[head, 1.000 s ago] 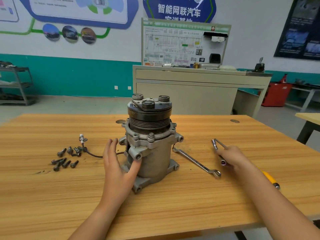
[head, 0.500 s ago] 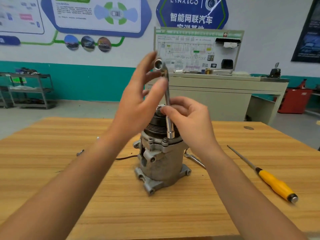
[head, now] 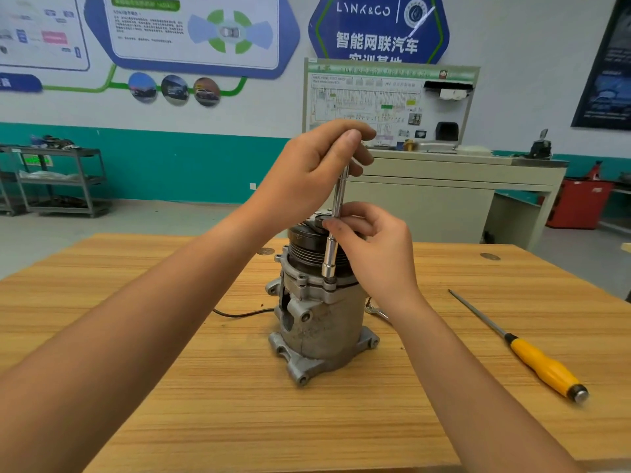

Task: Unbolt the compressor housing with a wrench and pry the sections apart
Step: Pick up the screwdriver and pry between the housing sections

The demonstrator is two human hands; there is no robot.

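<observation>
A blue hexagonal wall sign (head: 377, 29) carried the brand "LYNK&CO" in white letters. The round emblem to the right of the brand had wording too small to read. Under the brand ran a line of large white Chinese characters, 智能网联汽车. A second line below it was cut off by the top of a display board (head: 389, 104). That board showed what looked like "HV" above its wiring diagram, and its green header strip was illegible. The white poster (head: 194, 32) further left had a green title bar and small print, both too blurred to read.
</observation>
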